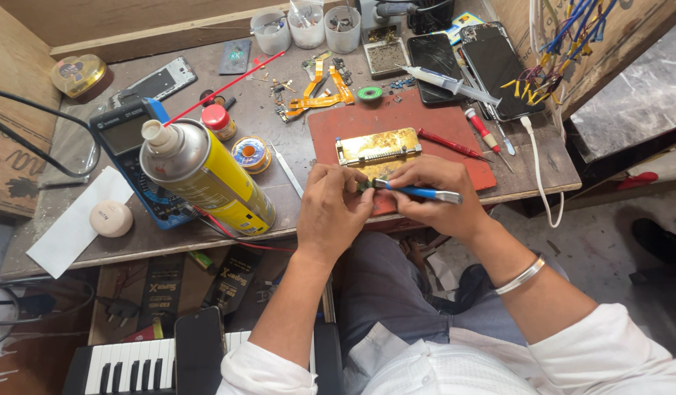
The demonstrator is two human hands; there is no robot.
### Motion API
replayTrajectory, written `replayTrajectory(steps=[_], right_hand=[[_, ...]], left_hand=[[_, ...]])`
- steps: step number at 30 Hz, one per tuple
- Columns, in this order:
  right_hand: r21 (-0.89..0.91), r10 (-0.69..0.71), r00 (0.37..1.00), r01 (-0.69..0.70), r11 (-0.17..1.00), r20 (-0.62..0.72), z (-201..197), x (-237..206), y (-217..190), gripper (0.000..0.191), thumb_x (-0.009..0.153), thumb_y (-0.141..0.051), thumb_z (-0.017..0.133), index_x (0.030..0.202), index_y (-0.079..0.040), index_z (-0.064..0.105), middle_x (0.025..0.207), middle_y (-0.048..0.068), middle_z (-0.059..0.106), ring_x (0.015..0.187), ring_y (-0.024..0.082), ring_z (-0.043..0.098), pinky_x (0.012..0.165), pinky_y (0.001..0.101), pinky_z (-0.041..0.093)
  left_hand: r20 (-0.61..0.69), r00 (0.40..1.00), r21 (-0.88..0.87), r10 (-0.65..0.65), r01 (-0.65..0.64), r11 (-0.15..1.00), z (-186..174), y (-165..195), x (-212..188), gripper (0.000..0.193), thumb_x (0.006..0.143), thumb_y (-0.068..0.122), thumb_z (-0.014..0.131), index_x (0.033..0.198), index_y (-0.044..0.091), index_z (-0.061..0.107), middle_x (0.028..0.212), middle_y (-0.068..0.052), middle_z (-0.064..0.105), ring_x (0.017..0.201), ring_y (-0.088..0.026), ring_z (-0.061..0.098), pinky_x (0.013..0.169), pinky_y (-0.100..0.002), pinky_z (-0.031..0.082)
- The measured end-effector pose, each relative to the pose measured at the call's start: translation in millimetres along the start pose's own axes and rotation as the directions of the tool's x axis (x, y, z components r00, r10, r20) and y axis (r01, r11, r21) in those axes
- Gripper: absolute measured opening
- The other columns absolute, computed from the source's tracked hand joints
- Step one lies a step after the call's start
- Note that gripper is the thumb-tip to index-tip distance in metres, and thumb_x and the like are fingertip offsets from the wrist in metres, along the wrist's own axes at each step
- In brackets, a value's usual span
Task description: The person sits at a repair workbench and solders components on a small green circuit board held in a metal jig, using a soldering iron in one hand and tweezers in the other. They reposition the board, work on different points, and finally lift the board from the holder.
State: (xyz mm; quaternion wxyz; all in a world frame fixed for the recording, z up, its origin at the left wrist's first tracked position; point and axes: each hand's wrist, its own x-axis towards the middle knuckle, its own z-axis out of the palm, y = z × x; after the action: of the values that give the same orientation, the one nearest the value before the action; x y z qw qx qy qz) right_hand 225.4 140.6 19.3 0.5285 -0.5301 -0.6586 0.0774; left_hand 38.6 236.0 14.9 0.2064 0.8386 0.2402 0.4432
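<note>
My left hand [330, 212] pinches a tiny dark green electronic part [364, 186] between thumb and fingertips, just above the near edge of the dark red rubber work mat [338, 124]. The part is mostly hidden by my fingers, so I cannot tell its exact shape. I judge it very light, stiff and fragile, the kind of piece that cracks or flicks away if squeezed hard, so it is best held by its edges, as I hold it now. My right hand [440, 194] is closed around a slim blue-handled metal tool [418, 192], gripped like a pen, its tip touching the part. Both wrists hover near the table edge, forearms angled inward, knuckles up. A silver bangle [520, 276] sits on my right wrist. Just beyond my fingers lies a gold-coloured metal holder plate [378, 146], and a red-handled screwdriver [451, 143] rests on the mat to its right. A yellow spray can [206, 175] lies tilted well to the left.
</note>
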Motion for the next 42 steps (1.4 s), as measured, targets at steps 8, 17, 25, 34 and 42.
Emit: replayTrajectory(steps=[8, 17, 25, 34, 42], right_hand=[[0.013, 0.057, 0.998, -0.057, 0.998, 0.0, 1.6, -0.7, 2.3, 0.019, 0.077, 0.001, 0.078, 0.094, -0.002, 0.073, 0.098, 0.01, 0.076, 0.088, 0.019, 0.074, 0.074, 0.0296, 0.058], [-0.02, -0.017, 1.0, 0.017, 1.0, -0.026, 0.3, -0.5, 1.9, 0.019, 0.076, 0.002, 0.078, 0.093, -0.001, 0.07, 0.098, 0.012, 0.074, 0.091, 0.02, 0.074, 0.082, 0.0316, 0.06], [-0.039, -0.03, 0.999, 0.03, 0.999, -0.012, 0.6, 0.8, 1.8, 0.02, 0.076, 0.001, 0.078, 0.094, -0.001, 0.072, 0.099, 0.012, 0.074, 0.092, 0.021, 0.074, 0.083, 0.0321, 0.059], [-0.095, -0.013, 0.998, 0.008, 0.995, -0.061, -1.3, 1.6, -1.4, 0.019, 0.075, 0.001, 0.078, 0.092, -0.001, 0.07, 0.096, 0.01, 0.075, 0.09, 0.021, 0.072, 0.084, 0.034, 0.057], [-0.079, -0.058, 0.998, 0.055, 0.995, -0.033, -3.5, 2.5, -1.2, 0.019, 0.072, 0.001, 0.078, 0.09, -0.002, 0.07, 0.097, 0.01, 0.073, 0.091, 0.022, 0.071, 0.084, 0.0336, 0.057]], left_hand=[[-0.003, 1.0, 0.008, 0.003, -0.003, 1.0, 0.1, -0.7, -0.5, 0.029, 0.078, 0.008, 0.082, 0.098, 0.007, 0.062, 0.078, -0.003, 0.06, 0.09, -0.026, 0.061, 0.079, -0.041, 0.053], [-0.012, 1.0, 0.004, 0.01, -0.01, 1.0, -0.3, -0.5, -0.4, 0.027, 0.078, 0.008, 0.083, 0.096, 0.008, 0.062, 0.079, -0.003, 0.059, 0.09, -0.026, 0.061, 0.08, -0.04, 0.052], [-0.002, 1.0, -0.005, -0.006, 0.006, 1.0, -0.3, 0.8, 0.0, 0.027, 0.078, 0.008, 0.082, 0.097, 0.007, 0.063, 0.077, -0.003, 0.059, 0.089, -0.026, 0.061, 0.078, -0.041, 0.052], [-0.005, 1.0, -0.005, 0.001, -0.001, 1.0, -0.7, 2.7, 0.2, 0.027, 0.078, 0.008, 0.082, 0.096, 0.007, 0.063, 0.078, -0.003, 0.059, 0.089, -0.026, 0.06, 0.08, -0.041, 0.052], [0.0, 1.0, -0.008, -0.008, 0.008, 1.0, -1.4, 3.1, 0.6, 0.026, 0.078, 0.009, 0.082, 0.096, 0.008, 0.063, 0.077, -0.003, 0.058, 0.089, -0.025, 0.061, 0.079, -0.04, 0.052]])
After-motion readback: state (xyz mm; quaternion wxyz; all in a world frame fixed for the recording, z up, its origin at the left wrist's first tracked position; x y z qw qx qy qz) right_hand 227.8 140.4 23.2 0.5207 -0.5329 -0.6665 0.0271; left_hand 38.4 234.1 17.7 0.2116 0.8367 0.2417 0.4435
